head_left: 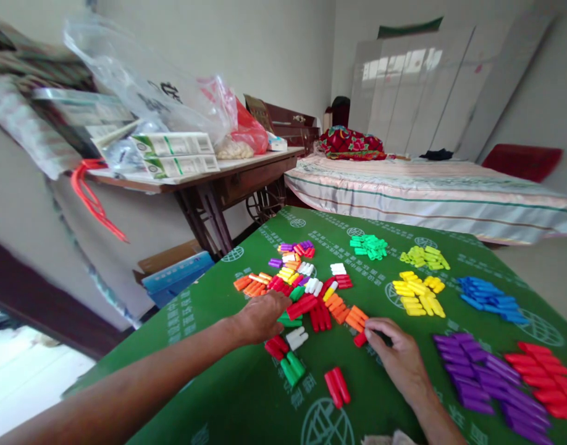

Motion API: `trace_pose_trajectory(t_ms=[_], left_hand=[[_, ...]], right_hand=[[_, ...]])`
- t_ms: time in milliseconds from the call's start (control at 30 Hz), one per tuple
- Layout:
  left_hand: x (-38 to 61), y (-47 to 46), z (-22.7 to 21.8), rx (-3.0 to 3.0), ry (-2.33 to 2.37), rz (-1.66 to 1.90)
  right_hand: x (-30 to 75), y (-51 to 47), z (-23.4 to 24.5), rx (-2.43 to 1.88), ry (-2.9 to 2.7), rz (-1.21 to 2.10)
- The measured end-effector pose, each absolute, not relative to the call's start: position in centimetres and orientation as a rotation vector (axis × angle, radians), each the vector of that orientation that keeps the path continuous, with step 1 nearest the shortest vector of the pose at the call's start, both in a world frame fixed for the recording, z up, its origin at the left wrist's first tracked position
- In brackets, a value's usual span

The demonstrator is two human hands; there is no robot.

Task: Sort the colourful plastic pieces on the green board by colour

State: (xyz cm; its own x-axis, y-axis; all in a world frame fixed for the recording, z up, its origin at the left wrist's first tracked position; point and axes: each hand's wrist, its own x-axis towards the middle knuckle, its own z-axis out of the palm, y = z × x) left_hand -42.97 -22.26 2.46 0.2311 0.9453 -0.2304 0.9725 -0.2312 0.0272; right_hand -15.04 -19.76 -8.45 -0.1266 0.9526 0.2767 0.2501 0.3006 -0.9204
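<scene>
A red plastic tube (pixel 359 340) is touched by the right hand (pixel 398 358); green tubes (pixel 291 321) are bordered by the left hand (pixel 262 317) (grips unclear).

Slim orange pieces (pixel 356 317) lie flat beside red pieces (pixel 359 340).

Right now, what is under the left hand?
Green pieces and red pieces show beside the left hand; whatever lies directly beneath it is covered and cannot be seen.

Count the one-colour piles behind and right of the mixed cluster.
6: green, backmost; lime, right of green; yellow, nearer than lime; blue, right of yellow; purple, nearer than blue; red, right of purple.
</scene>
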Motion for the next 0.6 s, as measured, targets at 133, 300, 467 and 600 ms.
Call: trace_pose_trajectory(t_ms=[133, 300, 467, 600], left_hand=[[-43.0, -21.9, 2.1, 2.277, 1.872, -0.328], [-42.7, -22.4, 4.3, 2.268, 1.957, -0.367], [-41.7, -23.8, 6.4, 2.422, 1.953, -0.227], [-39.1, -24.3, 5.7, 2.527, 1.735, -0.023]], right_hand=[[-15.0, -19.7, -8.4, -1.134, -1.617, 0.907], [-15.2, -20.0, -8.0, -1.13, -1.615, 0.902], [-15.6, -20.5, -7.4, -1.118, -1.61, 0.815], [-15.9, -21.0, -6.6, -1.042, -1.627, 0.659]])
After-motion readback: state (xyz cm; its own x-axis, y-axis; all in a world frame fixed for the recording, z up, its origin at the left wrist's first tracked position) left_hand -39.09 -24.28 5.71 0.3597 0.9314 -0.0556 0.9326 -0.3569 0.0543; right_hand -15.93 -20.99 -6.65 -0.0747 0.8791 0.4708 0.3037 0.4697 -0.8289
